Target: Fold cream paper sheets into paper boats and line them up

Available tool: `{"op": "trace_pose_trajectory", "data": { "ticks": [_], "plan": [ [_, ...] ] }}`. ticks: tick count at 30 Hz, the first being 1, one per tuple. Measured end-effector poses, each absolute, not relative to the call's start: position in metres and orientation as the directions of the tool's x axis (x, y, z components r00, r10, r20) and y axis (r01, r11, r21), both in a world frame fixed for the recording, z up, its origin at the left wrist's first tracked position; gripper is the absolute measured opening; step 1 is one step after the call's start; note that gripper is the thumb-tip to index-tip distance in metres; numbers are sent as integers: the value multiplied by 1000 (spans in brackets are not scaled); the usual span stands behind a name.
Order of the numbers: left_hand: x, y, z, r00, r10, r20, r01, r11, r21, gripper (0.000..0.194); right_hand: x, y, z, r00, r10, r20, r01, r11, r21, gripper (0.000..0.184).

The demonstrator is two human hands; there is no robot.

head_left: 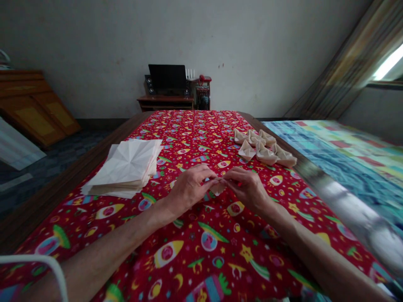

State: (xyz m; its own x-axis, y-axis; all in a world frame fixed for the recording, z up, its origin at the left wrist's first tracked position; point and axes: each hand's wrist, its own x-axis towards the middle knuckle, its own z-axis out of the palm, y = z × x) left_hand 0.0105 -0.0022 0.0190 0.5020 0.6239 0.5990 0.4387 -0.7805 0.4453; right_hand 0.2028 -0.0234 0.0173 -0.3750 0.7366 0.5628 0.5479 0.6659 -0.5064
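Observation:
Between my two hands is a small piece of folded paper (218,188), pale tan, with a point hanging downward. My left hand (192,184) pinches its left edge between thumb and fingers. From the other side, my right hand (247,184) pinches the right edge. Much of the paper's upper part is covered by my fingers. To the left lies a stack of creased white paper sheets (127,161), the top one marked with radiating folds. Beyond my right hand sit several folded paper pieces (266,153), shaped like little boats and grouped in rows.
A red patterned cloth (195,251) covers the long table. A bed (355,159) stands along the right side. At the far wall are a monitor (167,77) and a small desk (166,102). A white curved tube (47,260) crosses the lower left corner.

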Motion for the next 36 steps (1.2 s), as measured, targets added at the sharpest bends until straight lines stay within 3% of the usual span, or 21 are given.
{"op": "trace_pose_trajectory", "data": {
  "ticks": [7,14,25,33,36],
  "plan": [
    [2,6,20,341,735,586,413,-677,608,5,205,-18,12,-256,821,509,577,553,-601,20],
    [-16,22,9,290,788,543,537,-603,589,10,215,-9,3,-77,924,374,590,345,-730,23],
    [-24,33,-6,397,759,516,657,-627,418,12,218,-7,-1,-151,911,385,788,346,-509,16],
    [-15,33,-1,457,791,407,638,-611,470,10,215,-7,-6,-163,905,393,807,352,-474,15],
    [-7,26,6,451,821,351,595,-569,568,33,215,-7,-7,-168,904,394,810,354,-467,15]
  ]
}}
